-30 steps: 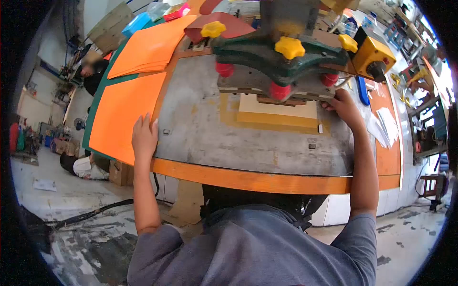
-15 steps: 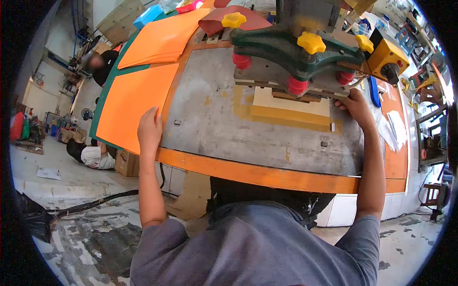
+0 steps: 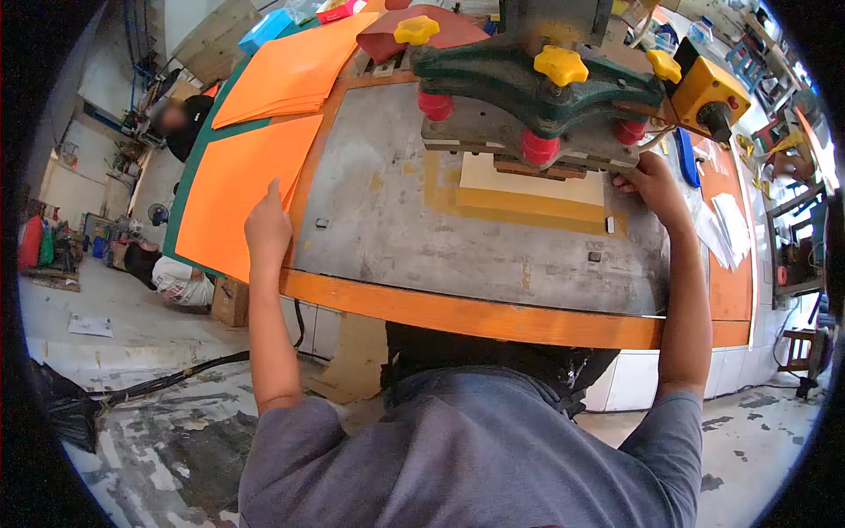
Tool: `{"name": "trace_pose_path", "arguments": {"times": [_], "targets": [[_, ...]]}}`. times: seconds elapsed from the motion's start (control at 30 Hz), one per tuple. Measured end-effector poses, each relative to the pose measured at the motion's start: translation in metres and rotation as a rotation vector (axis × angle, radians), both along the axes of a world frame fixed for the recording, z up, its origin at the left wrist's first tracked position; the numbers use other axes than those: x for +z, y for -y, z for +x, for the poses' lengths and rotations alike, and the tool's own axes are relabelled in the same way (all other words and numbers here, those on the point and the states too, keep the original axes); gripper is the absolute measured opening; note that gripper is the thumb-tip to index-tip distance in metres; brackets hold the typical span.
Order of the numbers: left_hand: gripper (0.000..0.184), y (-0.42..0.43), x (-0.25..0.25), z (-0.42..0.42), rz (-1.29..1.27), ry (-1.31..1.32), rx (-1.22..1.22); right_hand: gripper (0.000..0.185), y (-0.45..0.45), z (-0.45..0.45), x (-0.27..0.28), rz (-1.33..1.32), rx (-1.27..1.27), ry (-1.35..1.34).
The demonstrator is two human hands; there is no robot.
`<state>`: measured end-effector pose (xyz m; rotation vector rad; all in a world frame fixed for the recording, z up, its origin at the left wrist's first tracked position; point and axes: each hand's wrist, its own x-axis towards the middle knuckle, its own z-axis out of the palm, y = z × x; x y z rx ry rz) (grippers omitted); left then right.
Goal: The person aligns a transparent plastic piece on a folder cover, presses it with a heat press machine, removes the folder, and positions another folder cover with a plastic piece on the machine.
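"Orange at the left of the frame: what's that?"

"The front sheet (image 3: 229, 194), just below the orange stack (image 3: 286, 75) at upper left."

"And the left hand (image 3: 268, 226)?"

"Over the front sheet's right edge, one finger pointing up the frame; I can't tell whether it pinches anything."

"Centre?"

"A grey plate (image 3: 396, 229), with a cream strip (image 3: 480, 174) partly beneath the green press head (image 3: 493, 75) at upper centre."

"Then the right hand (image 3: 656, 187)?"

"Right of centre, fingers curled beside the press head's corner; whether they grip something, I can't tell. Beyond, a yellow box (image 3: 717, 91), upper right."
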<state>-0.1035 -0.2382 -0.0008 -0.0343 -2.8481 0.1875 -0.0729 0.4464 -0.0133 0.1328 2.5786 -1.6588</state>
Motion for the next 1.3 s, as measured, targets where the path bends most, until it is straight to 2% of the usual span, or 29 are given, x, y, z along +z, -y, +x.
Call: {"name": "trace_pose_path", "arguments": {"times": [0.03, 0.1, 0.13, 0.2, 0.23, 0.3, 0.4, 0.67, 1.0, 1.1, 1.3], "targets": [[0.055, 0.009, 0.002, 0.0, -0.002, -0.001, 0.0, 0.025, 0.0, 0.0, 0.0, -0.009, -0.005, -0.001], [0.043, 0.023, 0.006, 0.002, 0.279, -0.037, -0.156, 0.025, -0.002, 0.0, -0.002, -0.018, -0.012, -0.001], [0.043, 0.028, 0.009, 0.003, 0.279, -0.036, -0.155, 0.025, -0.005, -0.002, -0.006, -0.011, 0.001, -0.002], [0.035, 0.036, 0.016, 0.005, 0.494, 0.052, -0.078, 0.025, -0.005, -0.003, -0.007, -0.006, 0.019, -0.003], [0.035, 0.037, 0.02, 0.004, 0.493, 0.051, -0.076, 0.024, -0.002, -0.001, -0.005, -0.013, -0.004, -0.014], [0.037, 0.04, 0.024, 0.002, 0.664, 0.115, -0.052, 0.024, -0.001, -0.001, -0.006, -0.02, -0.024, -0.025], [0.039, 0.043, 0.023, 0.002, 0.722, 0.129, -0.048, 0.023, -0.006, -0.004, -0.012, -0.037, -0.041, -0.014], [0.042, 0.039, 0.012, 0.008, 0.727, 0.077, -0.015, 0.024, 0.007, 0.0, 0.003, -0.01, -0.039, -0.026], [0.047, 0.057, 0.002, 0.003, 0.711, 0.073, -0.067, 0.025, 0.0, -0.003, -0.007, -0.08, -0.083, -0.005], [0.046, 0.058, 0.001, 0.004, 0.721, 0.081, -0.066, 0.026, -0.008, -0.006, -0.014, -0.026, -0.056, 0.043], [0.042, 0.06, 0.006, 0.008, 0.716, 0.15, -0.09, 0.025, -0.003, -0.005, -0.013, -0.06, -0.075, -0.028]]}}
